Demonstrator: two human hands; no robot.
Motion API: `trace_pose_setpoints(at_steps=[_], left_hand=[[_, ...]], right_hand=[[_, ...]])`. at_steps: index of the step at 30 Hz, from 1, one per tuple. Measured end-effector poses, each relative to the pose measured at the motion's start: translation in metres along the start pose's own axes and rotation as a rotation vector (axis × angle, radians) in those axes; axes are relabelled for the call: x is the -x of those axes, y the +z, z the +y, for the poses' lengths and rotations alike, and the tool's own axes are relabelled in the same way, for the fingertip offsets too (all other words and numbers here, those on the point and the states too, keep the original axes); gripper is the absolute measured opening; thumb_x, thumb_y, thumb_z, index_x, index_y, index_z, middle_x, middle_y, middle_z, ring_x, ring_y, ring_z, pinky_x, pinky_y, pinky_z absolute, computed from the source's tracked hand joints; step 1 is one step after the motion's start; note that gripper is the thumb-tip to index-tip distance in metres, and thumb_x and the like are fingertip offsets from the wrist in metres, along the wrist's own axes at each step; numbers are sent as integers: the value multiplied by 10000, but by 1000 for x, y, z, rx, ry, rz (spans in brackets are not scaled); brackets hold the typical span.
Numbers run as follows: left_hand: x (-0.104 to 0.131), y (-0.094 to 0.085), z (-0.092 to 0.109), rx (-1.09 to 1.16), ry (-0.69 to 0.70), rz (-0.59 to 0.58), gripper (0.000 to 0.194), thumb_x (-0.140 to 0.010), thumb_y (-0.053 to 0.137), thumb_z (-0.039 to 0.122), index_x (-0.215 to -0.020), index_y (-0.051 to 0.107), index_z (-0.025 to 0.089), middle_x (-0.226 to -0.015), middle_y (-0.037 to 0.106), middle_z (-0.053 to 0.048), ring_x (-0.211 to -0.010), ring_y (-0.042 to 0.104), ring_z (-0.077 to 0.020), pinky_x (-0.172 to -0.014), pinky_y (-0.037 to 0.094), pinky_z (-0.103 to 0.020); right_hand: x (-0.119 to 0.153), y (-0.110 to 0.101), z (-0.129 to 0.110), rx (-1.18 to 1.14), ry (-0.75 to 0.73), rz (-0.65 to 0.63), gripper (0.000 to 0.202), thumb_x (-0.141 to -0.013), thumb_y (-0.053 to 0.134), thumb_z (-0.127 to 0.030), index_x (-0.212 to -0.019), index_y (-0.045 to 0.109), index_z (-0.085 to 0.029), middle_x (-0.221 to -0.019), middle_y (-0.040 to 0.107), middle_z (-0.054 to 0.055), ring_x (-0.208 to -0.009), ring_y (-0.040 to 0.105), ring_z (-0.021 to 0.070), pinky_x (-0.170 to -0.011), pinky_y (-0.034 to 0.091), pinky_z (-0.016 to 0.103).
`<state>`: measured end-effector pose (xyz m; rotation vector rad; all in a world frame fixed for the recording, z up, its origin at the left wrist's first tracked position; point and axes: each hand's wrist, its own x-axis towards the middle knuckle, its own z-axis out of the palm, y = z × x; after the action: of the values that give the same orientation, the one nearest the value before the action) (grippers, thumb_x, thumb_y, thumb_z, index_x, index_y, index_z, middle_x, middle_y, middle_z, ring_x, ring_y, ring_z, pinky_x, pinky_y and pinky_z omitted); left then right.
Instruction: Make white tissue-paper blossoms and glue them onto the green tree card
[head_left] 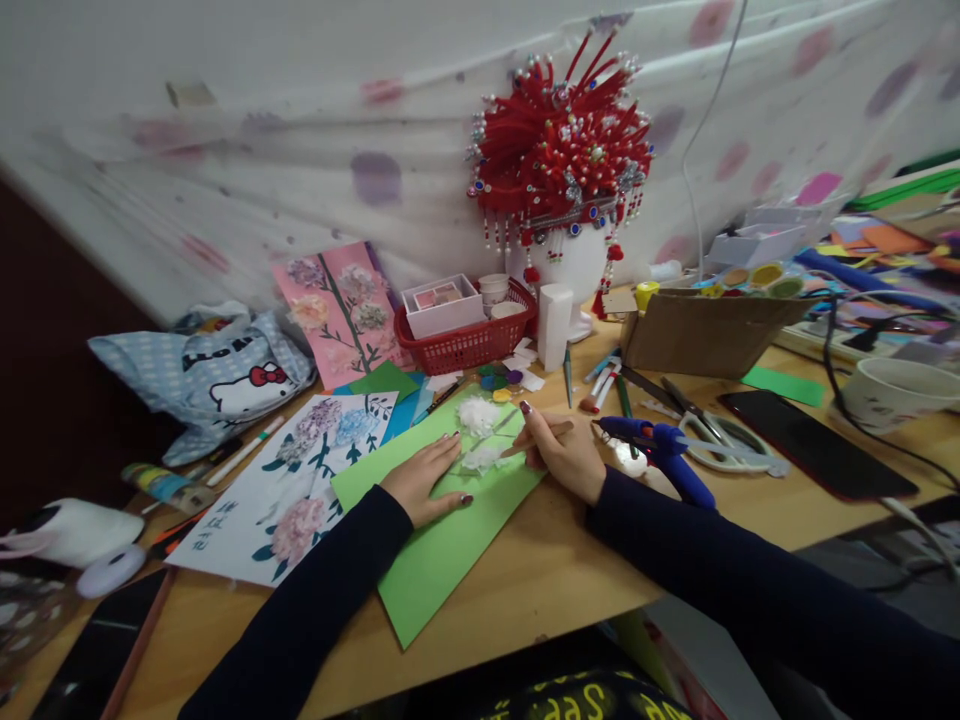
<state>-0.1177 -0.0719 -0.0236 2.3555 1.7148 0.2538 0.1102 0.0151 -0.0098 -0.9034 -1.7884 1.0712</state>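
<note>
Left: a floral picture on the table. Centre: the left hand lies flat on a green sheet, thumb spread from fingers; white flowers lie between the hands. The right hand bends its fingers above the sheet; any grip cannot be told. Right: blue glue gun, phone.

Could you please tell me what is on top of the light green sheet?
On the light green sheet lie two white pieces and a greyish strip. The left hand rests flat there; the right hand is over its right side. What the hands cover cannot be seen.
</note>
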Motion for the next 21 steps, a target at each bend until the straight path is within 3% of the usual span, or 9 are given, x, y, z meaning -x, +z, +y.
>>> trace_pose_setpoints(at_steps=[7,10,13,16,18,20,21], left_hand=[[-2,11,-5,6,-18,35,790,-792,480,624,-1390,351,124,-1480,297,-156,-1377,259,-278,-1122,259,-448],[-2,6,0,20,-30,32,751,-789,509,601,-1361,401,127,-1466,327,-151,-1366,289,-271,-1115,282,-437],[5,-16,4,51,-24,100,588,-830,503,518,-1262,523,119,-1410,429,-145,-1315,391,-241,-1091,340,-381],[26,-53,-3,81,-97,337,385,-888,435,411,-1044,665,145,-1182,645,-111,-1104,593,-202,-997,440,-338],[48,-80,-16,68,-202,513,330,-886,437,355,-899,702,158,-974,721,-83,-923,657,-192,-908,488,-338],[73,-100,-33,34,-335,648,267,-834,506,313,-886,706,144,-956,720,-82,-910,648,-207,-894,481,-353],[85,-106,-43,41,-399,645,260,-809,524,292,-908,705,133,-950,718,-80,-878,646,-208,-846,496,-341]], right_hand=[[1,-11,-1,-28,-70,138,622,-889,374,-578,-519,626,-147,-322,483,-2,-288,444,88,-341,339,200],[4,-15,-2,-17,-129,175,619,-902,373,-552,-505,631,-153,-331,490,1,-304,452,90,-356,344,210],[5,-18,-3,-14,-149,199,599,-907,376,-540,-521,640,-166,-329,485,-7,-301,435,89,-368,350,224],[3,-19,-1,-14,-128,170,591,-906,374,-545,-526,639,-178,-343,499,0,-322,459,105,-387,368,243],[3,-19,2,-2,-123,160,584,-905,377,-543,-527,640,-184,-341,492,2,-325,462,113,-391,369,255],[2,-18,4,26,-133,159,572,-907,384,-533,-537,648,-186,-346,492,6,-329,465,117,-400,374,263],[2,-17,4,45,-141,157,573,-910,381,-529,-540,652,-184,-352,495,12,-332,469,119,-403,377,266]])
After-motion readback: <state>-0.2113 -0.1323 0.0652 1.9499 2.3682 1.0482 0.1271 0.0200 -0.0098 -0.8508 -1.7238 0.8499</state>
